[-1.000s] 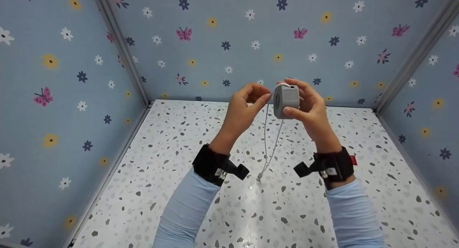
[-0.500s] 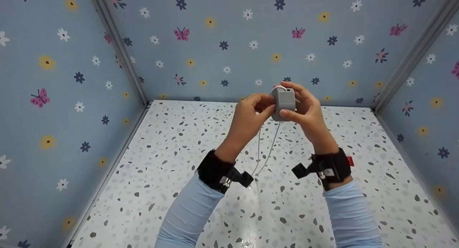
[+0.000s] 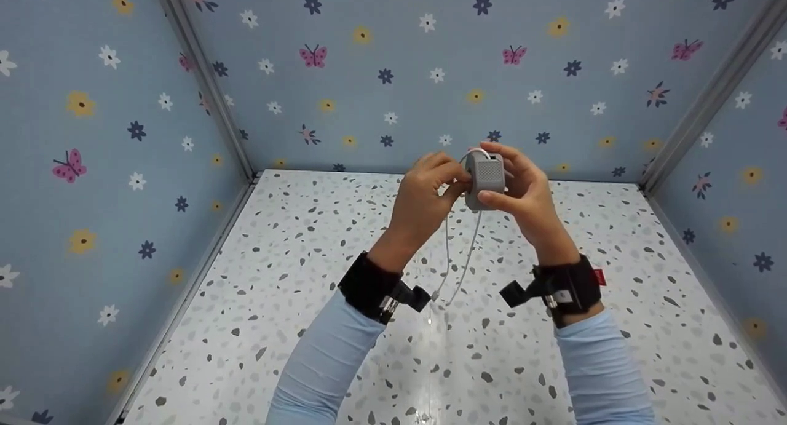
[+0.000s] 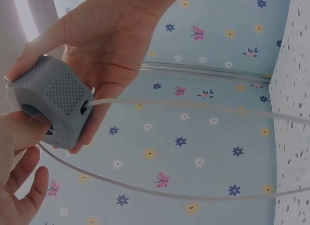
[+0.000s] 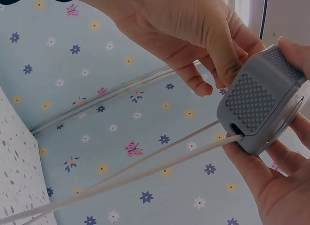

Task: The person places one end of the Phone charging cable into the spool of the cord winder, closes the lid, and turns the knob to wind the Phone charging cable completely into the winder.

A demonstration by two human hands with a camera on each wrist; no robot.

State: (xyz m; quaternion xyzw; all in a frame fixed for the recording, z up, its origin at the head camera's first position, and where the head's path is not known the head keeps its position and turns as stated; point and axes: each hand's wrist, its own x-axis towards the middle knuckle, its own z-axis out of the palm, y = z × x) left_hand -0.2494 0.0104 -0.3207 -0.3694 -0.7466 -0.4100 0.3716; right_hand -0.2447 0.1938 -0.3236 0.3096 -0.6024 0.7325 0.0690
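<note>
A grey many-sided cable winder (image 3: 490, 174) with dotted grip panels is held up in front of the back wall. My right hand (image 3: 527, 191) grips it from the right, thumb on the near side and fingers behind. My left hand (image 3: 427, 188) is at its left face, thumb and fingertip at the round recess; the fingertips are partly hidden. In the left wrist view, the left thumb (image 4: 29, 130) presses into that recess while other fingers curl loosely. A white cable (image 5: 160, 172) comes out of a slot in the winder. Two strands hang down from it in the head view.
Below is a white speckled tabletop (image 3: 307, 240). Blue flower-and-butterfly panels, including the back panel (image 3: 418, 56), enclose it on three sides, with grey metal corner posts (image 3: 209, 80). A black wrist camera band (image 3: 369, 286) sits on each forearm.
The left hand has moved from the cable beside the winder onto the winder's round face. The winder has shifted slightly left and down, and its hanging strands have swung left.
</note>
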